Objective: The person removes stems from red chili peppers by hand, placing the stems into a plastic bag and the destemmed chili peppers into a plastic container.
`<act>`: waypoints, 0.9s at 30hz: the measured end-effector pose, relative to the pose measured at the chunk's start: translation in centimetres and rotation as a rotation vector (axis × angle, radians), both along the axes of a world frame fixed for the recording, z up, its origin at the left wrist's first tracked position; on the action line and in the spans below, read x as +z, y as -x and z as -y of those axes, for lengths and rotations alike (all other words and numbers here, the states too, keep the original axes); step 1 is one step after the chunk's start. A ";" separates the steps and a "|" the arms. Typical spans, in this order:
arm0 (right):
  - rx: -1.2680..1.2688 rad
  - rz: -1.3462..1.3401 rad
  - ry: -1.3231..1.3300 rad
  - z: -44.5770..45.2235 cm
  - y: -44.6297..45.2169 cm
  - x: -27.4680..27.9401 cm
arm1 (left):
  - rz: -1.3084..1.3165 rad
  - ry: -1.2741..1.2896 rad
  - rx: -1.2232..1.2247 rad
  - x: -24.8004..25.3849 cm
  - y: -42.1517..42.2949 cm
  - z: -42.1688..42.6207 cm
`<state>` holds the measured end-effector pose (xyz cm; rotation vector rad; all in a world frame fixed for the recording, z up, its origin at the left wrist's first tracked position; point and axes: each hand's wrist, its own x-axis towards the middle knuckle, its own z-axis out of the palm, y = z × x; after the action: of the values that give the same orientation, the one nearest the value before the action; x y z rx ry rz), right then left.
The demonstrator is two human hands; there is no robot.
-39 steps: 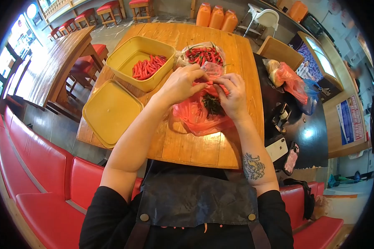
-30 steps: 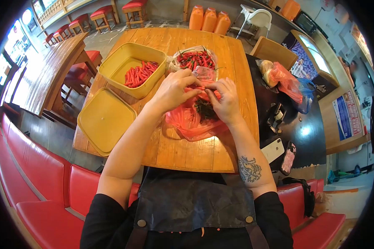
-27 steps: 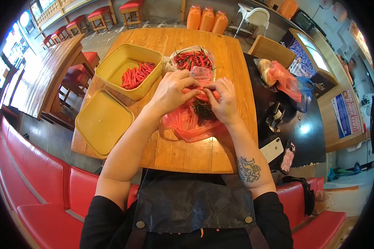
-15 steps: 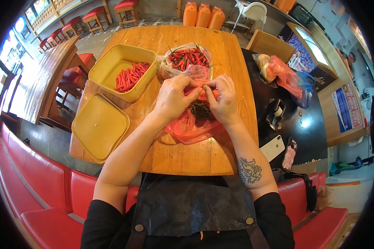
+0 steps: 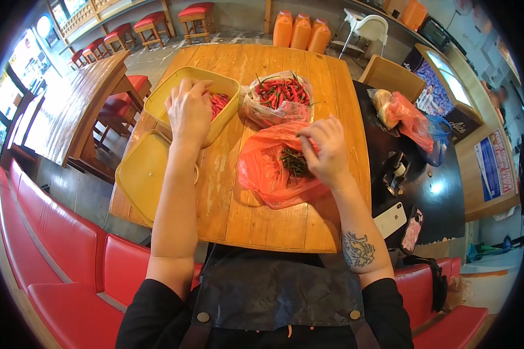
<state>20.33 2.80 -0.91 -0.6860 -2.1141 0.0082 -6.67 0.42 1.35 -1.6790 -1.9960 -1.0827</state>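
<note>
My left hand (image 5: 190,113) is over the yellow plastic container (image 5: 157,96), fingers loosely spread and curved downward; no chili shows in it. Red chilies (image 5: 219,103) without stems lie inside the container, partly hidden by that hand. My right hand (image 5: 327,152) hovers at the right side of a red plastic bag (image 5: 259,168), thumb and forefinger drawn together. Whatever is between those fingertips is too small to make out. Dark green chili stems (image 5: 295,162) lie in a heap in the red bag. Behind it, a clear plastic bag (image 5: 265,116) holds red chilies with green stems (image 5: 282,91).
The yellow lid (image 5: 140,174) lies at the left of the wooden table (image 5: 227,203), beside the container. On the black table (image 5: 442,200) at right are a white phone (image 5: 390,220), a pink-cased item (image 5: 412,230) and plastic bags (image 5: 410,119). Orange jugs (image 5: 300,32) stand behind.
My hands were together above the red bag and have parted. The left has moved left over the container; the right stays by the red bag. The view has shifted slightly.
</note>
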 end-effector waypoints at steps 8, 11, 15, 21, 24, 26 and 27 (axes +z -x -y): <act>0.056 0.206 0.078 1.0 0.5 -0.5 | -0.111 0.273 -0.026 -0.3 -3.8 0.5; 0.064 0.204 0.068 0.7 0.5 -1.1 | -0.104 0.331 -0.073 -0.8 -2.6 0.1; 0.081 0.164 0.063 0.4 0.3 -1.2 | -0.139 0.355 -0.063 0.2 -2.5 0.7; 0.074 0.091 0.061 0.6 0.2 -0.9 | -0.190 0.049 -0.597 -1.7 -6.5 -0.6; 0.062 0.095 0.029 0.7 0.2 -0.4 | -0.189 0.343 -0.655 -2.2 -6.5 0.0; 0.067 0.088 0.021 0.5 0.3 -0.8 | -0.198 0.381 -0.636 -1.7 -6.6 0.3; 0.078 0.087 0.012 0.4 0.3 -1.0 | -0.195 0.380 -0.615 -1.6 -6.4 0.3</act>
<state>20.03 2.42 -1.88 -0.6207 -2.2251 0.0340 -0.24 0.16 -0.29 -2.5953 -1.6700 -0.6777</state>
